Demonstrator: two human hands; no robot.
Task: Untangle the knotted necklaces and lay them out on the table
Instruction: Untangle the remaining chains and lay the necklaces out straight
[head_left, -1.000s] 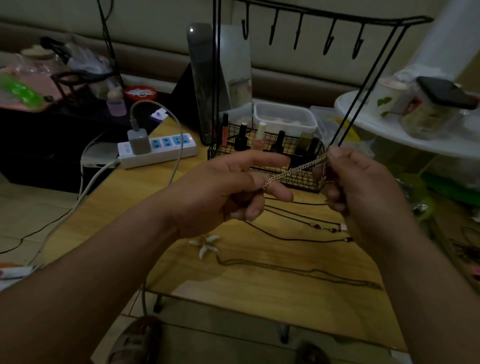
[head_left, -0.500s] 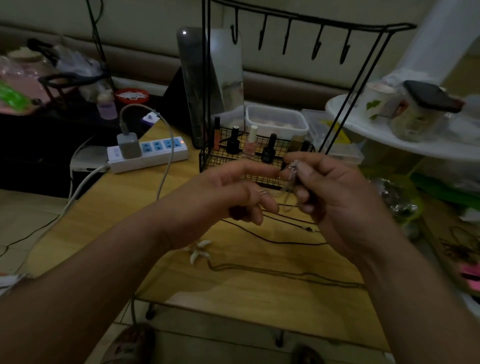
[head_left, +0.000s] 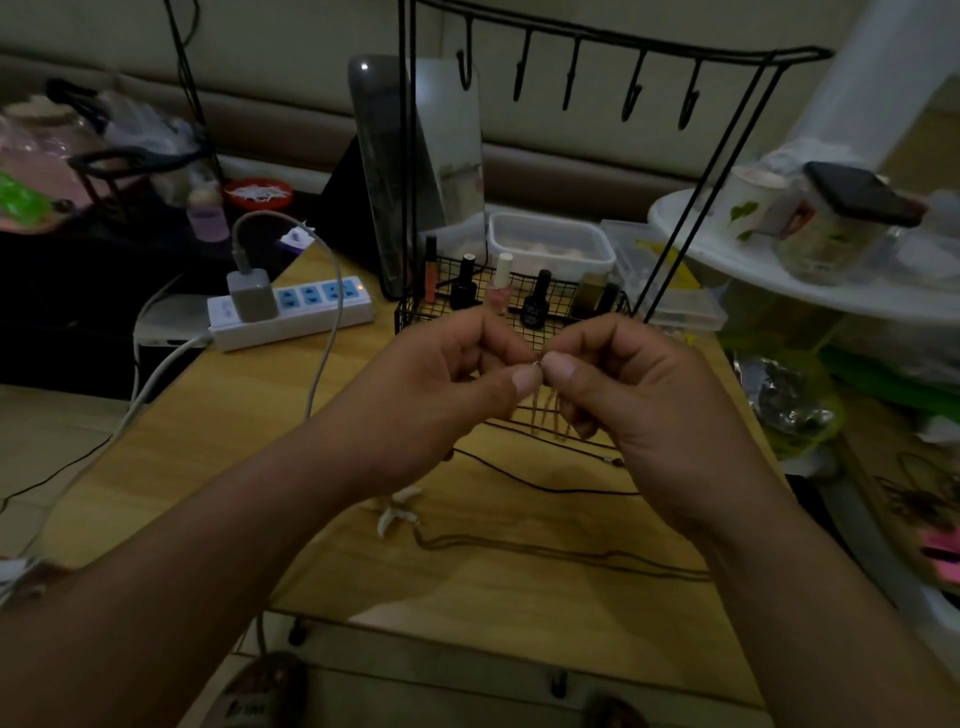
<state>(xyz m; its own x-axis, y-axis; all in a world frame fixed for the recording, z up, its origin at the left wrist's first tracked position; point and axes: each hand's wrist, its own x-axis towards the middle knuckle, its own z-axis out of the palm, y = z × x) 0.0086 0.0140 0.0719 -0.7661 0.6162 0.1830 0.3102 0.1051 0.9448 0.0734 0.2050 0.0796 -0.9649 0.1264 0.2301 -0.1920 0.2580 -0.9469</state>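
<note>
Above the wooden table (head_left: 234, 426) my left hand (head_left: 447, 384) and my right hand (head_left: 628, 395) meet thumb to thumb. Both pinch a thin pale chain necklace (head_left: 543, 415), whose loops hang blurred below the fingers. Flat on the table beneath lie a black cord necklace (head_left: 545, 488) and a longer dark necklace (head_left: 571, 553) with a white shell pendant (head_left: 397, 512) at its left end. Part of the cords is hidden behind my hands.
A black wire rack (head_left: 519, 312) with hooks and nail polish bottles stands behind my hands. A white power strip (head_left: 296, 309) with a charger and cable lies at the left. Plastic boxes (head_left: 550, 244) and a cluttered white shelf (head_left: 831, 280) sit at the right.
The chain was stretched taut between my spread hands. My hands have come together, and the chain now hangs in slack loops under my thumbs.
</note>
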